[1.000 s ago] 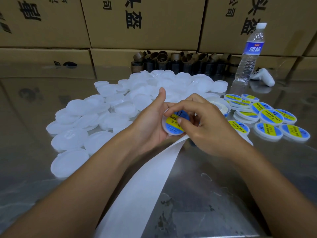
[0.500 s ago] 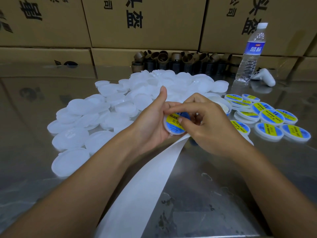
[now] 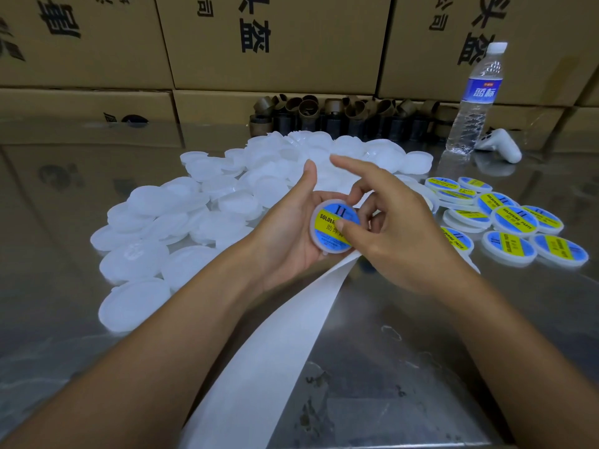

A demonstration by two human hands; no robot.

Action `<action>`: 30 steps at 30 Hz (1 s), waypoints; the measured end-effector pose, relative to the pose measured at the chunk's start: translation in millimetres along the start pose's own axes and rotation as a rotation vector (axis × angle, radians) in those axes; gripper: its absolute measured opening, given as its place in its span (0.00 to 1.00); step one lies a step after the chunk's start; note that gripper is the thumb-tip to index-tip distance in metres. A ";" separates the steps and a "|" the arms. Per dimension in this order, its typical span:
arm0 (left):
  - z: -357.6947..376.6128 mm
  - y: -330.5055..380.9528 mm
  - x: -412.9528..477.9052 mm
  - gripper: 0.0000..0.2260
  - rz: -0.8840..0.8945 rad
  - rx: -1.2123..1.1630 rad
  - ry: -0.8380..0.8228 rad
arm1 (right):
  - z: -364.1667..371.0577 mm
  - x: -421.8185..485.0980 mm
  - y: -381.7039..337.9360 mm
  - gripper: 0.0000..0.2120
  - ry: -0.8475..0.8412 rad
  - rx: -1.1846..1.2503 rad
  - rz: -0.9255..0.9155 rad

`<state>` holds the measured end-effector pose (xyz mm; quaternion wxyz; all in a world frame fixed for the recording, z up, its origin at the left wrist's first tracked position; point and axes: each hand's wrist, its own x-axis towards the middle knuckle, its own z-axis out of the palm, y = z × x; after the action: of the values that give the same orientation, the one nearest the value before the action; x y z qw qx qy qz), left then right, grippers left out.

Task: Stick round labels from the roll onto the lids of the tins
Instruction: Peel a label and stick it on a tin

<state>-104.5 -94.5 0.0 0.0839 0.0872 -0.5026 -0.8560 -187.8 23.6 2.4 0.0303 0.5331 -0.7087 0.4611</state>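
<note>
My left hand (image 3: 288, 234) grips a white round lid (image 3: 327, 228) that carries a blue and yellow round label, tilted toward me. My right hand (image 3: 398, 228) presses its thumb on the label's right side, with the index finger lifted and stretched out above. A white strip of label backing paper (image 3: 269, 351) runs from under my hands down to the near edge. A heap of bare white lids (image 3: 201, 218) lies to the left and behind. Labelled lids (image 3: 515, 222) lie in a group to the right.
Everything lies on a shiny metal table (image 3: 421, 367). A water bottle (image 3: 476, 95) and a white handheld device (image 3: 500, 145) stand at the back right. A row of brown cardboard cores (image 3: 340, 115) lines the back, with stacked cardboard boxes (image 3: 275, 40) behind.
My right index finger has lifted off the lid and points outward, leaving the thumb on the label. The lid now shows more of its label face.
</note>
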 end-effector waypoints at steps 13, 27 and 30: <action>-5.1 -2.7 2.2 0.06 0.176 0.036 0.068 | 0.6 2.9 6.9 0.14 0.157 -0.059 0.046; -5.0 1.0 3.0 0.07 0.352 0.029 0.104 | 0.6 5.4 6.5 0.02 0.049 0.082 0.158; -4.1 0.4 3.2 0.07 0.333 0.049 0.092 | 1.4 3.9 4.2 0.02 -0.007 0.098 0.168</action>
<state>-106.7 -98.9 -1.8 0.2452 0.0438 -0.5264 -0.8130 -192.1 19.9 1.1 -0.0371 0.4743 -0.7276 0.4942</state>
